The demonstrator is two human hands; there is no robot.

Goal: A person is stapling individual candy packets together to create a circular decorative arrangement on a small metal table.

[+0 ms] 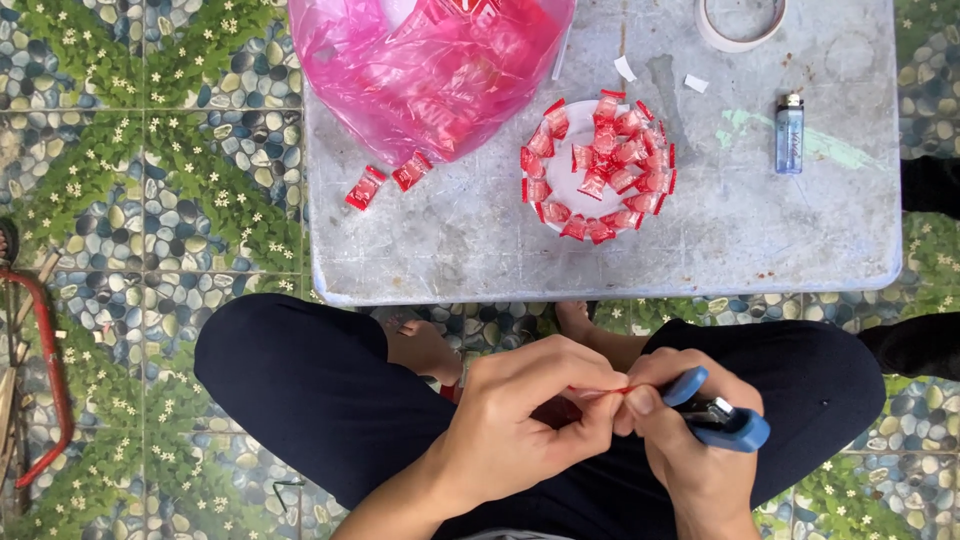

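Observation:
My left hand (pixel 525 415) pinches a small red candy wrapper (pixel 610 392) over my lap, fingers curled around it. My right hand (pixel 690 440) touches the same wrapper with its thumb and grips a blue-handled stapler (pixel 730 418). On the low grey table (pixel 480 250) in front of me lies a white round disc (pixel 560 170) ringed and part covered with several red wrapped candies (pixel 615 165). Two loose red candies (pixel 388 180) lie beside a pink plastic bag (pixel 430 65) holding more of them.
A blue lighter (pixel 789 135) lies at the table's right, and a roll of white tape (pixel 740 20) at its far edge. A red curved metal bar (pixel 45 380) lies on the pebble-patterned floor tiles at the left. My bare feet rest under the table.

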